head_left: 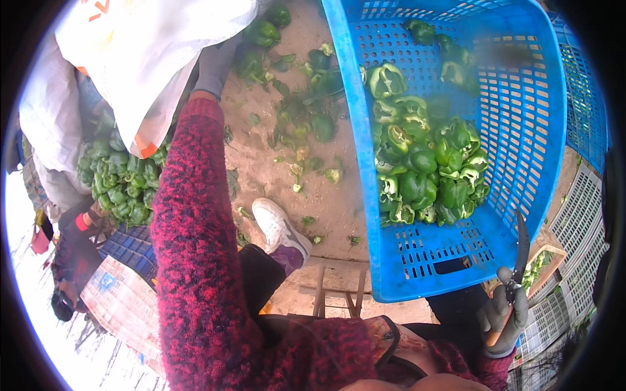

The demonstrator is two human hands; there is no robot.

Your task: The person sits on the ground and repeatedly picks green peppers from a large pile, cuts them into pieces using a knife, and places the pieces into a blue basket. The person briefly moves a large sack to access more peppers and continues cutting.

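My left arm reaches far forward in a red fuzzy sleeve. At its end my left hand (217,68), in a grey glove, goes in beside the white sack (156,49), which hides its fingers. Low at the right, my right hand (505,313), also gloved, is closed round the wooden handle of a knife (522,251). Its dark, curved blade points up, next to the near corner of a blue plastic crate (355,124). Inside the crate lies a pile of green bell peppers (420,163), several of them cut open.
Loose peppers and scraps (323,127) litter the dirt floor. A heap of green peppers (124,179) lies at the left, where another person's arm (78,228) shows. My white shoe (277,225) is on the floor. Grey crates (580,228) and a wooden box (544,260) stand at the right.
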